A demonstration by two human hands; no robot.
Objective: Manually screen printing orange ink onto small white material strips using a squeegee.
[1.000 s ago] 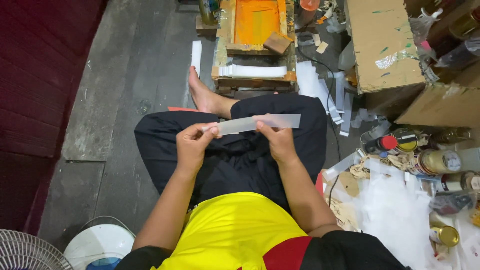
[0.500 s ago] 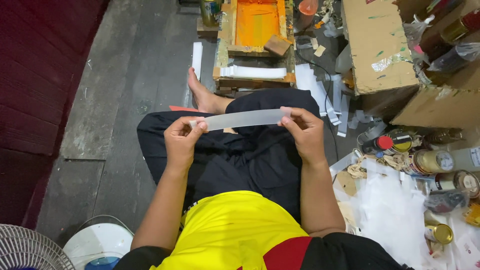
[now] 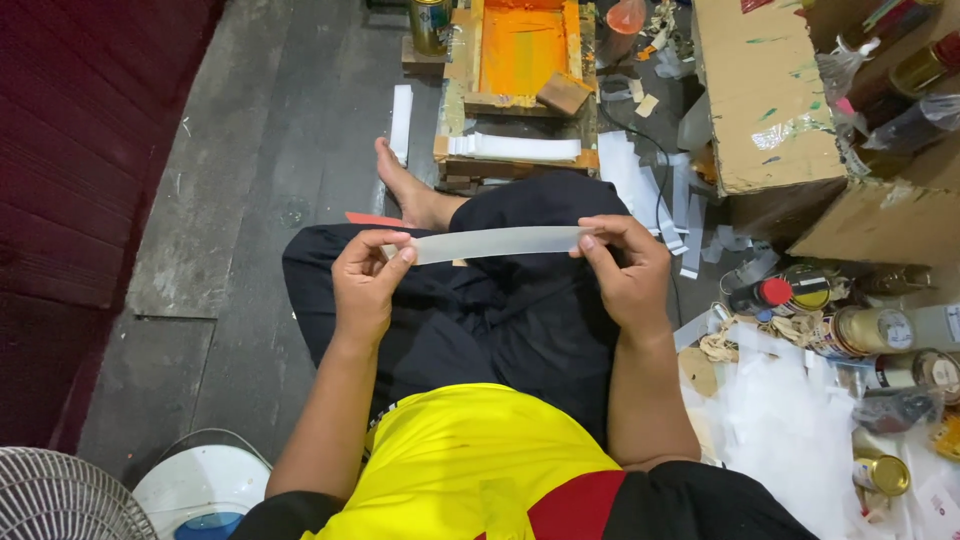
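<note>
Big brown cardboard box [image 3: 765, 95], paint-smeared, stands upper right, w/ a 2nd box [image 3: 880, 225] just below it. Round tins [image 3: 872, 330] w/ gold lids and pale labels cluster at right edge, nr white plastic bags [image 3: 780, 430].

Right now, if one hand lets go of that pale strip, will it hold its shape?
Probably not: the strip looks thin and translucent, held straight only between the left hand and right hand. It likely droops. It seems very light, so air could flutter it.

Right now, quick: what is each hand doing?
Left hand: closed, pinching the left end of the pale strip.
Right hand: closed, pinching the strip's right end, held level over the lap.
</note>
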